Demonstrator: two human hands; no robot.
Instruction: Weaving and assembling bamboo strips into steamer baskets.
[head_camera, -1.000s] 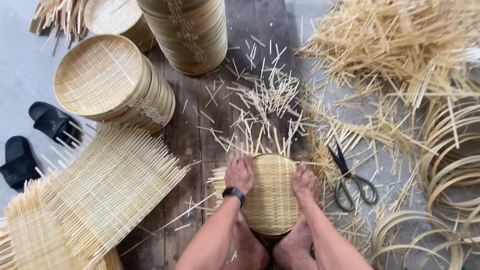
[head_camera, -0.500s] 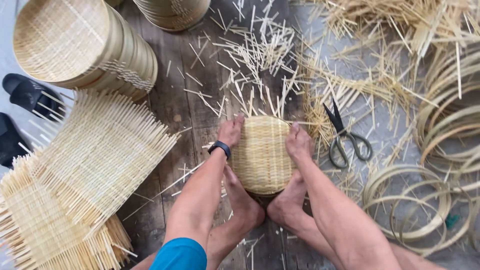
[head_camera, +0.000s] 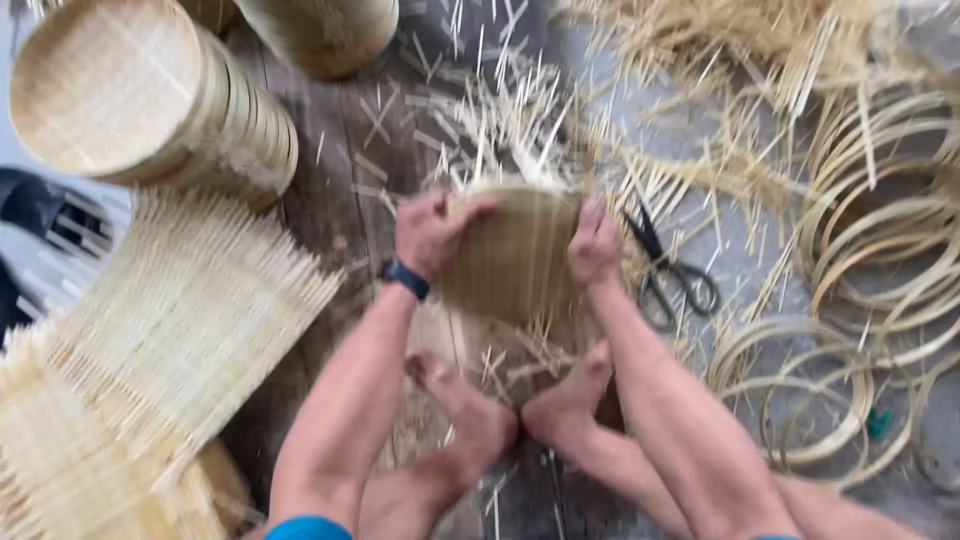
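A round woven bamboo tray (head_camera: 515, 250) is lifted off the floor and tilted, held from both sides. My left hand (head_camera: 432, 228), with a dark wristband, grips its left rim. Gripping the right rim is my right hand (head_camera: 594, 245). Loose bamboo sticks poke up behind the tray. My two bare feet (head_camera: 515, 415) rest on the dark wooden planks just below it. The picture is blurred by motion.
Black scissors (head_camera: 672, 275) lie right of the tray. Bamboo hoops (head_camera: 880, 230) pile at the right. Stacked woven trays (head_camera: 150, 100) stand at upper left, flat woven mats (head_camera: 170, 320) lie at left. Cut sticks litter the boards; dark sandals (head_camera: 40, 215) sit at far left.
The woven tray has been lifted from between my feet and tilted up; both hands moved from pressing on its top to gripping its rims. The view has shifted.
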